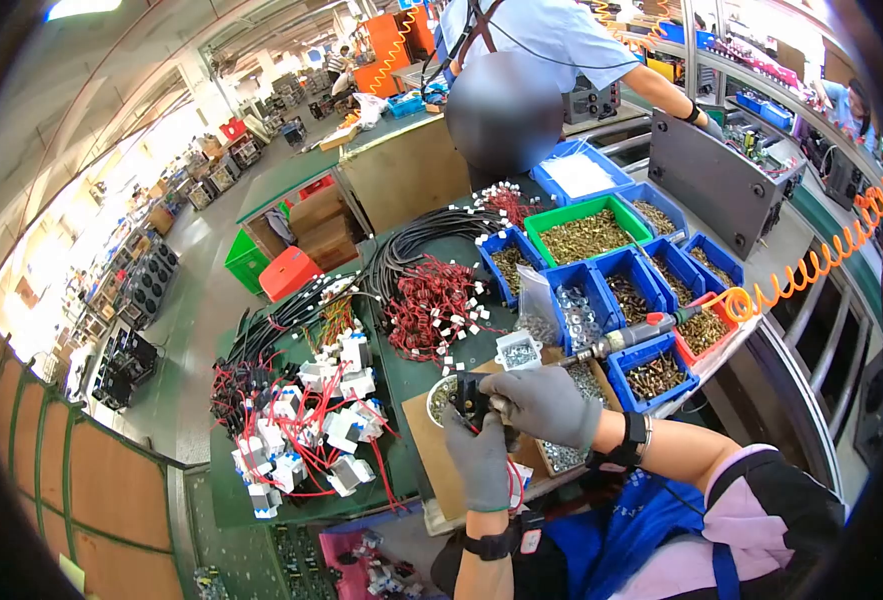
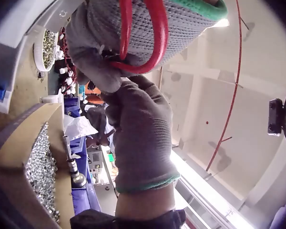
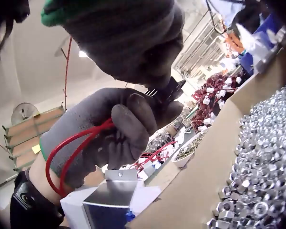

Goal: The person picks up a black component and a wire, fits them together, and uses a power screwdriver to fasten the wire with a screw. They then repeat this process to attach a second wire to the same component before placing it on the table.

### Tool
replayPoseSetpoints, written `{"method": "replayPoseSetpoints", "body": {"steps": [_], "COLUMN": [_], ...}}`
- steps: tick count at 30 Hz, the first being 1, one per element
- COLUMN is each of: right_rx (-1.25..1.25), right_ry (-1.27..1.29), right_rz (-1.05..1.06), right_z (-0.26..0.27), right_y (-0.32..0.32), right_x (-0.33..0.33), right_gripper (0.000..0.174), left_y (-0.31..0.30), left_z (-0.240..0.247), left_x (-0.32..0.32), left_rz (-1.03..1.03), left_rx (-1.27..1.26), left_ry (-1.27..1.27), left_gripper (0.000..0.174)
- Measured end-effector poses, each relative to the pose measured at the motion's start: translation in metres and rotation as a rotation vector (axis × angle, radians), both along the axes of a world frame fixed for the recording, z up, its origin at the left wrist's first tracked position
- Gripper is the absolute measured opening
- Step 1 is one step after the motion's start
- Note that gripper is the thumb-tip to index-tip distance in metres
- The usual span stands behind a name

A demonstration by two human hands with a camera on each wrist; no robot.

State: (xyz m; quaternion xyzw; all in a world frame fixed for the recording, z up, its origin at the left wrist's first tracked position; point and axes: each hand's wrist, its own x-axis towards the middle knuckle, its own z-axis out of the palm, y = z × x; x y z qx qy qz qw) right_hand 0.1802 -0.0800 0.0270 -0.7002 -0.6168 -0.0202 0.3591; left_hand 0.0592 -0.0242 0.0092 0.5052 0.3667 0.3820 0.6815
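Observation:
Both hands wear grey gloves and meet at a small black part (image 1: 471,398) in the head view. The left hand (image 1: 479,462) curls its fingers round the part from below; red wires (image 3: 76,148) loop out of its curled fingers in the right wrist view. From the right, the right hand (image 1: 551,405) pinches at the same part with thumb and fingers. The right wrist view shows the black part (image 3: 170,90) between the hands, with thin metal prongs at its edge. What the right fingertips touch exactly is hidden.
A round tub (image 1: 442,400) of small hardware stands beside the hands, near a power screwdriver (image 1: 616,340). Blue bins (image 1: 649,372) of screws fill the right side. Red wire bundles (image 1: 426,310) and white connector blocks (image 1: 346,428) lie left. A box of nuts (image 3: 262,167) sits below the hands.

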Motion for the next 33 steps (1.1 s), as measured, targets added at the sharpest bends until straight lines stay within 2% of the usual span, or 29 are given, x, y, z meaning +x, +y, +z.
{"method": "replayPoseSetpoints", "body": {"steps": [3,6,10,12,15,18,21,22,27,31,33], "right_rx": [-0.053,-0.06,-0.083,-0.142,-0.084,-0.146,-0.08,-0.179,-0.182,-0.182,-0.207], "right_ry": [-0.073,-0.074,-0.155,-0.18,-0.166,-0.099,0.141,0.293,0.044,-0.032,-0.04], "right_rz": [-0.032,-0.029,0.014,0.015,0.03,0.0,0.008,0.031,0.062,0.068,0.063], "right_z": [0.0,-0.007,-0.01,-0.009,-0.013,-0.01,-0.009,-0.003,0.005,0.004,0.008], "right_y": [0.0,0.003,0.004,0.004,0.002,0.001,0.006,0.005,0.007,0.008,0.009], "right_x": [-0.002,-0.006,-0.006,-0.007,-0.006,-0.007,-0.002,0.001,0.004,0.003,0.002], "right_gripper": [0.021,0.024,0.022,0.021,0.021,0.024,0.028,0.031,0.035,0.04,0.039], "left_y": [0.007,0.005,0.001,0.002,0.004,0.007,0.007,0.005,0.005,0.006,0.007], "left_z": [-0.026,-0.021,-0.001,-0.008,-0.015,-0.027,-0.026,-0.018,-0.016,-0.031,-0.031], "left_x": [0.003,0.0,0.0,0.0,0.001,0.003,0.002,0.002,-0.002,0.005,0.002], "left_rz": [0.068,0.003,0.063,0.079,0.092,0.075,0.042,0.039,-0.041,0.048,0.039], "left_rx": [0.144,0.036,0.021,0.063,0.1,0.14,0.112,0.105,-0.032,0.096,0.135], "left_ry": [0.02,0.019,0.068,0.101,0.106,0.103,0.112,0.114,0.031,-0.015,0.073], "left_gripper": [0.033,0.033,0.036,0.036,0.036,0.036,0.036,0.036,0.036,0.033,0.036]}}
